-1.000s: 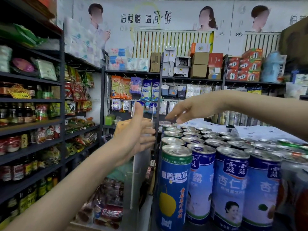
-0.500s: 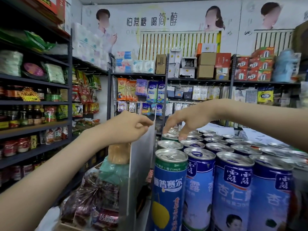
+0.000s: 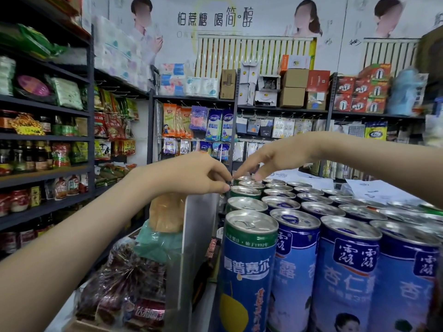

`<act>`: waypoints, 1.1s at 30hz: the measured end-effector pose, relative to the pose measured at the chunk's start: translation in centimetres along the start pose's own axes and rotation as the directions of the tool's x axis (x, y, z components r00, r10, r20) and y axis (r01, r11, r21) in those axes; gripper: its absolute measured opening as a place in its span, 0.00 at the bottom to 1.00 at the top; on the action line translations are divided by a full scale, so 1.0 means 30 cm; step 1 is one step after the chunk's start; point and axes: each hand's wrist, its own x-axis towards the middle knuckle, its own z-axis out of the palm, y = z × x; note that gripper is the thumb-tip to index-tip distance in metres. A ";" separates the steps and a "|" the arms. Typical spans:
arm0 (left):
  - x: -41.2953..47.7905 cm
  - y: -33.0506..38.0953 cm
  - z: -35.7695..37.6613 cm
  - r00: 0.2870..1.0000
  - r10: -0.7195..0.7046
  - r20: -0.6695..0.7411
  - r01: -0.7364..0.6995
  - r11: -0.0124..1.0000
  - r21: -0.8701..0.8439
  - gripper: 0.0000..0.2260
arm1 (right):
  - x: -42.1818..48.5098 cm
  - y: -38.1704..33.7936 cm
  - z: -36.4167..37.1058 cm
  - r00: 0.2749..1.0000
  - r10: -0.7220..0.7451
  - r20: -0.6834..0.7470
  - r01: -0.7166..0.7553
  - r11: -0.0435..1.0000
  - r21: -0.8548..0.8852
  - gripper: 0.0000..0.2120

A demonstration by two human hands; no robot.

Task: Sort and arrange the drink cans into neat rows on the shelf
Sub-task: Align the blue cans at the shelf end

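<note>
Rows of drink cans stand upright in front of me. A green-rimmed blue can is nearest, at the head of the leftmost row, with blue-and-white cans in the rows to its right. My left hand hovers at the left edge of the rows, fingertips curled at the rim of a green can further back. My right hand reaches in from the right, fingertips down on the can tops at the far end of the left row. Whether either hand grips a can is hidden.
A grey metal divider borders the cans on the left, with bagged snacks beyond it. Dark shelving with bottles and packets lines the left side. White papers lie behind the cans at right.
My left hand turned from raised and open to palm down, and dropped to the can rims. My right hand lowered onto the far can tops. The view moved closer to the cans.
</note>
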 end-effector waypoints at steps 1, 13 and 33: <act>0.002 -0.004 0.001 1.000 -0.005 -0.006 0.005 1.000 -0.004 0.14 | 0.003 0.005 -0.002 1.000 0.018 0.007 -0.018 1.000 -0.017 0.19; 0.023 -0.063 -0.018 0.997 -0.038 0.069 0.038 0.999 0.007 0.14 | 0.085 0.036 0.006 0.998 0.029 0.053 -0.014 0.964 -0.265 0.27; 0.037 -0.074 -0.001 0.991 0.011 0.137 0.002 0.996 -0.092 0.17 | 0.115 0.053 0.000 0.999 0.016 0.029 -0.012 0.988 -0.154 0.26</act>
